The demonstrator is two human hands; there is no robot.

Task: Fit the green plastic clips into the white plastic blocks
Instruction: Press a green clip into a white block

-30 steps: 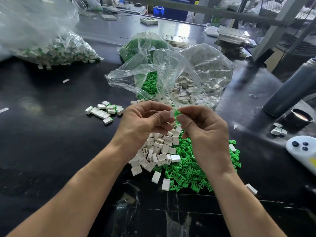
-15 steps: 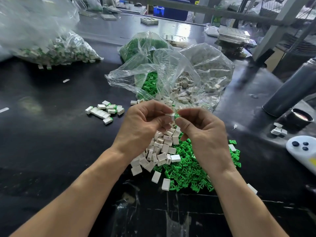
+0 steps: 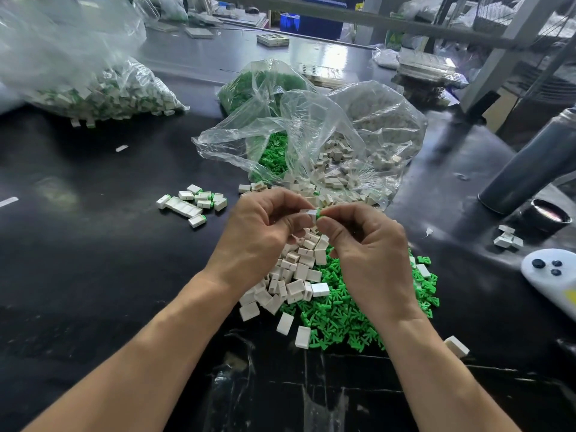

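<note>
Your left hand (image 3: 261,235) had its fingers curled in tight, thumb and fingertips pinching a white block (image 3: 308,214) at its left end. Your right hand (image 3: 367,254) was curled the same way, its thumb (image 3: 330,227) and forefinger closed on a green clip (image 3: 319,213) that sat at the block's right end, touching it. Only a sliver of green showed between your fingertips, so how deep the clip sat in the block could not be told. Both hands met above the middle of the black table (image 3: 93,275).

Directly beneath them lay a loose pile of white blocks (image 3: 293,275), small rectangular pieces, some showing a dark slot on one face. Just to the right of that pile, and touching it, spread a heap of green clips (image 3: 346,313), with a few white blocks scattered along its edges.

To the left of your hands sat a small cluster of finished blocks (image 3: 193,202), each white with a green end showing. Farther away, a clear plastic bag (image 3: 311,135) lay open toward you, holding more green clips and white blocks. At the far left another clear bag (image 3: 93,88) held assembled pieces. At the right edge stood a grey cylinder (image 3: 530,163), tilted, and near it a white controller (image 3: 551,275) with dark buttons.
</note>
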